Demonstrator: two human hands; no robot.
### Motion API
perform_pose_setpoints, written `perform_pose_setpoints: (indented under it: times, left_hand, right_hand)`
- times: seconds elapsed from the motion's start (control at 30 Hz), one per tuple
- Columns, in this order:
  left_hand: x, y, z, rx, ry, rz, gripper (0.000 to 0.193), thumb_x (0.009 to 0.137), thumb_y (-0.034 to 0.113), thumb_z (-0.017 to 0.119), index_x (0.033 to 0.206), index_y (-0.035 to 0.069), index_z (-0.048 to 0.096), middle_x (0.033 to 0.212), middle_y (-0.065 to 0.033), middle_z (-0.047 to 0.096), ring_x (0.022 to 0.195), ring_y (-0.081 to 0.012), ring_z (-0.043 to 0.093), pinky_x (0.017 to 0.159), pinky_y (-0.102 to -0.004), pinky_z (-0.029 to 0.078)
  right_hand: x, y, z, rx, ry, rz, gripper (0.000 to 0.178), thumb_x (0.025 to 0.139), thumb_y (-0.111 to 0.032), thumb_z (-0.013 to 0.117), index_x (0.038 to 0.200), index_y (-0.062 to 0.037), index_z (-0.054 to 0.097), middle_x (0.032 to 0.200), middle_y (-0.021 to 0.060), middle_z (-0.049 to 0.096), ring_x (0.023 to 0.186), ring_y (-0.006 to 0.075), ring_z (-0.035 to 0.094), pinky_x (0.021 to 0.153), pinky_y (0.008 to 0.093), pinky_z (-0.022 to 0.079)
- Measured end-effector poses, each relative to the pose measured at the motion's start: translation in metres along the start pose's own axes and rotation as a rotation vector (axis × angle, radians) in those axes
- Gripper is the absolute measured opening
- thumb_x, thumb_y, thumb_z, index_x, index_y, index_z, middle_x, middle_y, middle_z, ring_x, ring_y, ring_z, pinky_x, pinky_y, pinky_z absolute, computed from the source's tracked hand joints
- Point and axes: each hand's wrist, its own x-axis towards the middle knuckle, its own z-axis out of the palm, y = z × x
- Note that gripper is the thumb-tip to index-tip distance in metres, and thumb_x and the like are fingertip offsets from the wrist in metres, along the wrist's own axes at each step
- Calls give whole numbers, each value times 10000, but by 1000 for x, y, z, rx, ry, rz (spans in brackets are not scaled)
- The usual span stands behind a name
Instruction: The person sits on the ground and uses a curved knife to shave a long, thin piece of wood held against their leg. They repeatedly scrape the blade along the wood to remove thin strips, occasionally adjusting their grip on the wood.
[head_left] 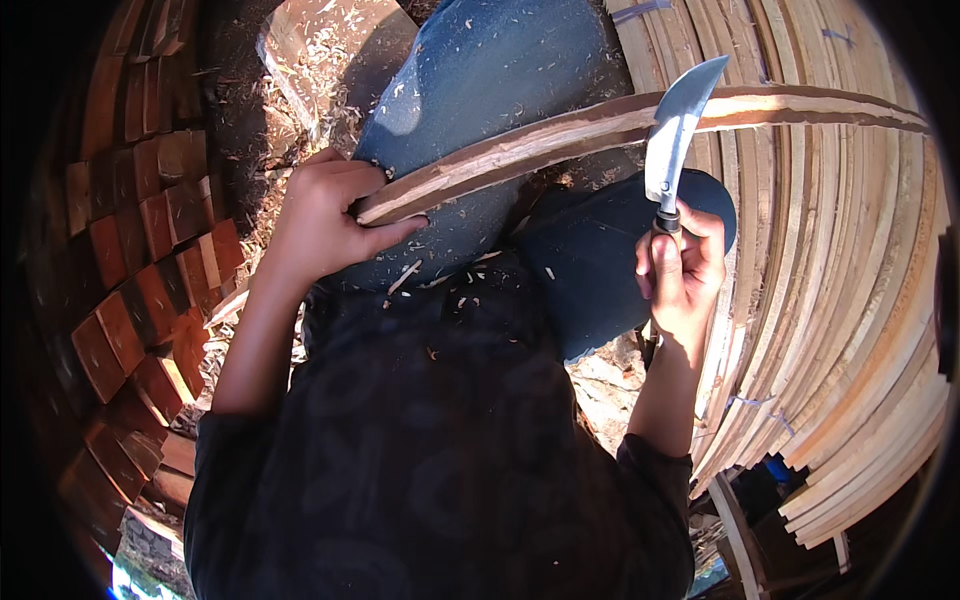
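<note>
A long wooden strip [520,160], pale on its face with brown bark-like edges, lies across my jeans and runs out to the far right. My left hand [335,205] grips its near left end, thumb below and fingers over the top. In my right hand [685,265] is a knife [683,130] with a broad, curved steel blade and a short wooden handle. The blade points up and overlaps the strip in this view; whether it touches the wood, I cannot tell. Small shavings [405,275] are scattered on my lap.
Bundles of long pale wooden slats [800,300], tied with thin plastic string, are stacked along the right. Reddish-brown wood blocks [150,250] are piled on the left. A flat board [345,50] and wood chips cover the ground ahead of my legs.
</note>
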Motion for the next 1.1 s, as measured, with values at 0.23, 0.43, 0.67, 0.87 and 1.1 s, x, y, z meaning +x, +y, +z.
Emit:
perform_pose_setpoints:
  times: [0.23,0.43,0.67,0.87,1.1]
  left_hand:
    - [2,5,6,-1,-29,-16,372,587,265,857,594,52,553,544,-80,510,520,-268,517,592,-352,417]
    - [4,4,-1,22,-38,-26,355,582,255,858,608,50,570,562,-71,527,540,-266,529,610,-355,416]
    - [-1,2,3,21,-14,-26,374,574,262,859,600,51,551,559,-73,509,533,-268,514,600,-355,400]
    - [-4,5,5,32,41,-38,377,573,258,861,599,58,543,555,-68,501,541,-267,515,592,-351,395]
    - [-7,8,4,50,61,-50,370,566,255,861,609,59,550,565,-73,504,547,-278,516,578,-362,394]
  right_hand:
    - [1,-27,17,-267,-234,115,322,896,0,631,1198,-20,520,718,17,559,636,60,536,614,207,432]
    - [9,-20,6,13,211,14,280,982,-103,514,1238,-31,428,697,42,521,517,48,449,422,181,345]
    - [7,-23,2,195,223,34,288,965,-135,566,1221,-46,467,686,25,529,523,41,455,458,181,367]
    - [3,-35,13,-214,-33,199,133,942,-48,579,1050,1,639,801,72,664,679,95,608,585,223,479]
    - [-3,-25,12,50,-4,201,248,994,-231,518,1118,-17,539,652,55,562,475,48,463,408,184,332]
